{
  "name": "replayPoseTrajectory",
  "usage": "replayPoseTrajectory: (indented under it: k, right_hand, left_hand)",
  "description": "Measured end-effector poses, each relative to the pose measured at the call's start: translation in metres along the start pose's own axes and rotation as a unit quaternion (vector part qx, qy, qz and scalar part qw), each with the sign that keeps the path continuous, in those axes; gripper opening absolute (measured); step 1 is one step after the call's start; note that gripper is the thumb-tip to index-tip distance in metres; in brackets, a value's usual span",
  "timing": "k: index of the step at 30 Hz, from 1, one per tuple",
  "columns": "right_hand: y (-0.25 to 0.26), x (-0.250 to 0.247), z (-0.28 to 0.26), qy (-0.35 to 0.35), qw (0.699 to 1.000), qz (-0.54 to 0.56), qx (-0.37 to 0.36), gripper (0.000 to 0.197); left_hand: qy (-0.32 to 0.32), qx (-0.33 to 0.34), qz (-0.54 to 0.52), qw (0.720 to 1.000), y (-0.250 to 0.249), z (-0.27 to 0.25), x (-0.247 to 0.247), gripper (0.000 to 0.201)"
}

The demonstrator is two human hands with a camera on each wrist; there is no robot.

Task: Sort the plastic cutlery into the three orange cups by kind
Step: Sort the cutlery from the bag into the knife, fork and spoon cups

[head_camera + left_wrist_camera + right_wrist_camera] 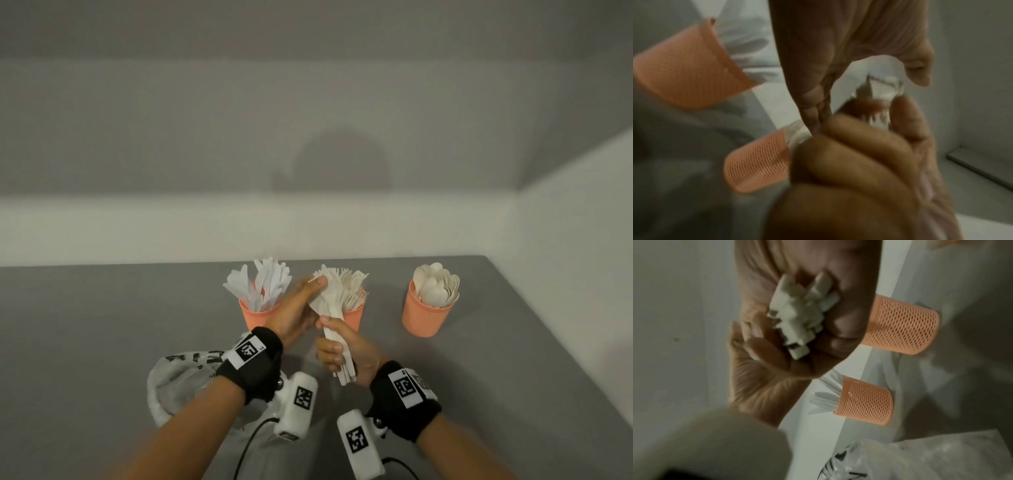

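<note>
Three orange mesh cups stand in a row on the grey table. The left cup (259, 315) holds white knives, the middle cup (355, 318) forks, the right cup (425, 315) spoons. In front of the middle cup my right hand (342, 354) grips a bundle of white forks (337, 294) by the handles, tines up. The handle ends (797, 318) stick out of its fist. My left hand (297, 308) holds the fork heads, with the thumb on top and the fingers beneath. The tines (879, 94) show between that thumb and those fingers.
A crumpled clear plastic bag (181, 380) with black print lies on the table by my left forearm. A pale wall runs behind the cups, and a side wall closes the right. Bare grey tabletop (85, 325) stretches to the left.
</note>
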State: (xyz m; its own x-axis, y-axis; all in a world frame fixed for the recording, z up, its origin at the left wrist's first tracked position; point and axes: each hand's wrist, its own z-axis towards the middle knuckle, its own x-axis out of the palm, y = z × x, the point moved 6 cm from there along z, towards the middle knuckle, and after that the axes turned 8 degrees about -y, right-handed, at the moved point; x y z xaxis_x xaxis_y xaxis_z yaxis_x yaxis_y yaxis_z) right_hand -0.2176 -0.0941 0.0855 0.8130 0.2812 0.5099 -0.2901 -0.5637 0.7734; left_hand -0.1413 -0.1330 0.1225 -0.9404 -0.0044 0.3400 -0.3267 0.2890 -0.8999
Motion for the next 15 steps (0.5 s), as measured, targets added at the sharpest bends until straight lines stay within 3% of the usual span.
replayPoseTrajectory:
  k: [2,4,7,9,12,15]
  right_hand:
    - [-0.004,0.003,-0.001,0.017,1.0,-0.002,0.017,0.015]
    - [-0.003,-0.004,-0.002,-0.015,0.998,-0.052,0.014,0.016]
    - [0.011,-0.021,-0.001,-0.122,0.961,-0.234,-0.082,0.004]
    - [0.016,-0.025,-0.003,-0.158,0.937,-0.277,-0.142,0.021]
    - [0.012,-0.032,-0.006,-0.195,0.954,-0.193,-0.118,0.019]
    - [0.009,-0.034,-0.015,-0.129,0.992,-0.007,-0.003,0.019]
  left_hand:
    - [0.013,-0.037,-0.023,0.999,0.008,-0.005,0.013,0.039]
    - [-0.027,-0.024,0.013,0.999,0.008,-0.005,0.018,0.025]
    - [-0.152,0.033,0.104,0.982,0.006,0.006,0.012,0.038]
    - [-0.221,0.07,0.139,0.963,0.002,0.004,0.016,0.039]
    - [-0.184,0.125,0.166,0.961,-0.006,-0.001,0.04,0.027]
    - [-0.133,0.126,0.183,0.966,-0.015,-0.002,0.046,0.02]
